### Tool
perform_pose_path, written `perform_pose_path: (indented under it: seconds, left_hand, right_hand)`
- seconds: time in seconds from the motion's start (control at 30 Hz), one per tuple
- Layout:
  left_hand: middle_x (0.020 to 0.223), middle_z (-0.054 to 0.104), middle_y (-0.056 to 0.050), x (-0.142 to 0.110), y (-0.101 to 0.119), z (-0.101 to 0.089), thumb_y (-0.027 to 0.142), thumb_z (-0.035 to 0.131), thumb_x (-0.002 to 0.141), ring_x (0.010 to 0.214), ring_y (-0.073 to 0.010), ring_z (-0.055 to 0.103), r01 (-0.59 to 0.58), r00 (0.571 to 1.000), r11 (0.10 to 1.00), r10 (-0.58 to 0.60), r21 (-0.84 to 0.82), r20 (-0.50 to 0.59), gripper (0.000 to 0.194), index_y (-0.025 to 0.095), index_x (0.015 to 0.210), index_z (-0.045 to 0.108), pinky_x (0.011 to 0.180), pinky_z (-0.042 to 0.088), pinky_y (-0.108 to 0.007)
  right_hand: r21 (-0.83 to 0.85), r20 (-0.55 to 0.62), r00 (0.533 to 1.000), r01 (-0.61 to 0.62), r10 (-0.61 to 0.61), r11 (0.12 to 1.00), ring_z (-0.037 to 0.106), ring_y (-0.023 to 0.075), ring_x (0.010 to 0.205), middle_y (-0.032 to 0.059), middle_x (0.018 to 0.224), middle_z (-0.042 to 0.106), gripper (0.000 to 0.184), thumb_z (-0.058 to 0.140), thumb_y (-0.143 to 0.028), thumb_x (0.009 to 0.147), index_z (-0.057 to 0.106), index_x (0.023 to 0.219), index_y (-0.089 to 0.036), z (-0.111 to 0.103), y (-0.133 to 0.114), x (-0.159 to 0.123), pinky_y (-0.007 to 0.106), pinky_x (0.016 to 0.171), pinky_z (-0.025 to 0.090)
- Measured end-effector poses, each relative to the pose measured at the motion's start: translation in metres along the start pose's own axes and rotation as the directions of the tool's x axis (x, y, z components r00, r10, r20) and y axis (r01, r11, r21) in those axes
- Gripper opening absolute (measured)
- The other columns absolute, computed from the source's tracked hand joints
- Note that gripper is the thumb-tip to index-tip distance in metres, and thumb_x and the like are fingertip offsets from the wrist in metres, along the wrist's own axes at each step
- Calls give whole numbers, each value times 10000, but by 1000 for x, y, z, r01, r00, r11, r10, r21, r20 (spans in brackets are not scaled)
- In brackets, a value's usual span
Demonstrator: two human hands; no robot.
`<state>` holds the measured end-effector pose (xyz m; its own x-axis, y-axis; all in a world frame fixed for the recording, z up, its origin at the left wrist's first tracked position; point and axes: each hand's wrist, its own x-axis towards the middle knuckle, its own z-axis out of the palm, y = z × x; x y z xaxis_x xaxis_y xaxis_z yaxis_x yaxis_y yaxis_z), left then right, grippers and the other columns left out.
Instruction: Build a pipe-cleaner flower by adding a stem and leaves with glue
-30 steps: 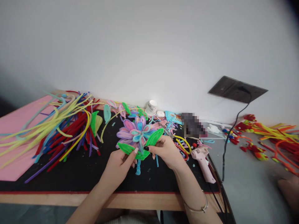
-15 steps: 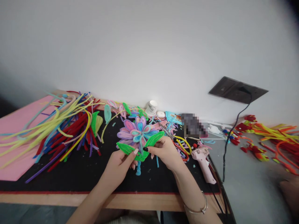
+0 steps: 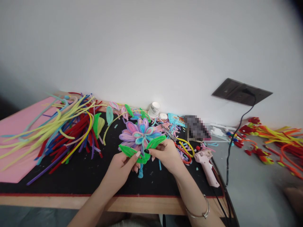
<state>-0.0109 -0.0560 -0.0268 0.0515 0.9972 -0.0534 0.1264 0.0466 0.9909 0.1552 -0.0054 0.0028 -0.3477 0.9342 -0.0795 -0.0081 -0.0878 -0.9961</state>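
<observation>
A pipe-cleaner flower [image 3: 140,134] with pink, purple and blue petals, green leaves and a light blue stem is held upright over the black mat [image 3: 78,173]. My left hand [image 3: 120,165] is closed on its left green leaf and the base. My right hand [image 3: 167,154] pinches the right green leaf near the stem, thumb on the front. Both hands meet at the flower's base, and the stem end pokes out below them.
A big heap of coloured pipe cleaners [image 3: 59,132] lies at the left on a pink sheet [image 3: 16,126]. A pink glue gun [image 3: 207,164] with a black cord, scissors [image 3: 169,132], a small cup [image 3: 153,108] and more pipe cleaners [image 3: 279,138] lie right.
The hands and flower have barely shifted; the view has drifted slightly.
</observation>
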Motion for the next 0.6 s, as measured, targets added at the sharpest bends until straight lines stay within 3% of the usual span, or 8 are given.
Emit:
perform_pose_path:
  seconds: [0.6]
  left_hand:
    - [490,582,9,1,3,0,428,531,845,460,-120,553,-1,1000,1000,2,-24,8,383,158,578,579,514,447,-228]
  right_hand:
    - [-44,-64,997,33,-35,999,548,129,538,0,628,632,69,699,-153,613,653,665,-159,5,2,-2,238,495,462]
